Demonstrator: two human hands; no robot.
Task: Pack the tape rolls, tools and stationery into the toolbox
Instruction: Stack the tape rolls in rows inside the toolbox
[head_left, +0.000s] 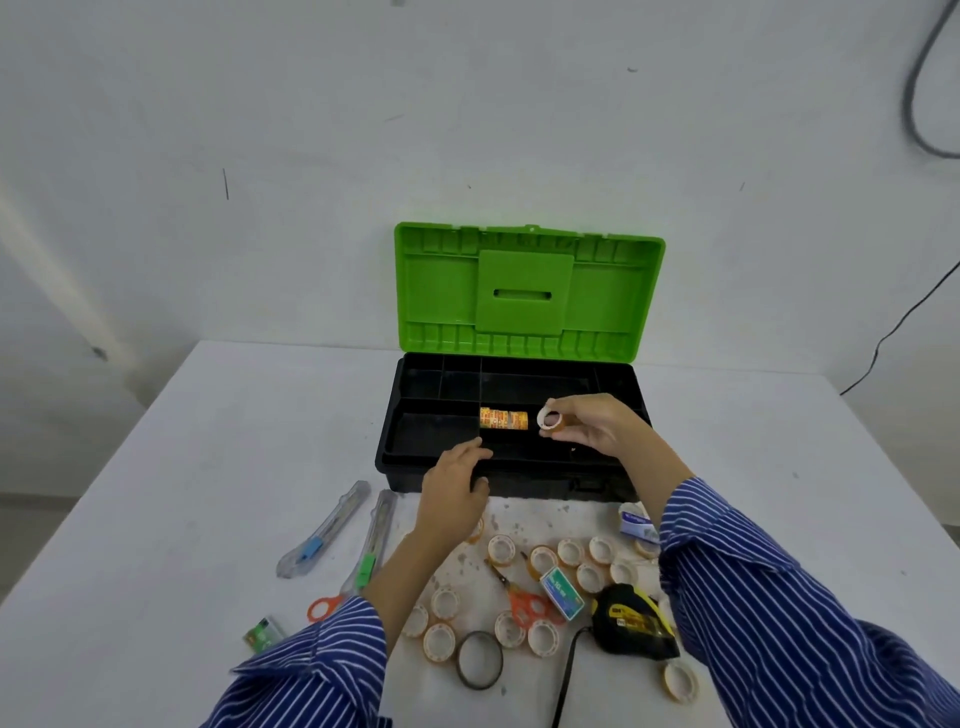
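Black plastic forms the body of the toolbox (511, 467), which stands open on the white table (182, 467) with its green lid (530, 291) raised upright behind the tray. All positions below are given relative to this toolbox.

Front-left of it lie two clear utility knives: one with a blue slider (324, 530) and one with a green slider (374, 545). An orange scissors handle (324, 607) shows beside them; the left sleeve hides its blades. A small green packet (264, 634) lies nearer the viewer and is blurred.

The left hand (454, 491) rests on the front rim, fingers held together and lightly curved, gripping nothing.

Inside the tray's middle compartment, a row of small tape rolls (504, 419) stands on edge, side by side. Just right of that row, the right hand (597, 423) pinches one small tape roll (549, 420) between thumb and fingers above the compartment.

In front of the toolbox, loose tape rolls (571, 552) with white cores lie scattered, with orange-handled scissors (524, 603), a green staple box (562, 600), a dark ring of tape (479, 660) and a yellow-black tape measure (634, 621). The right sleeve partly covers a blue-white packet (636, 522); its label is illegible.
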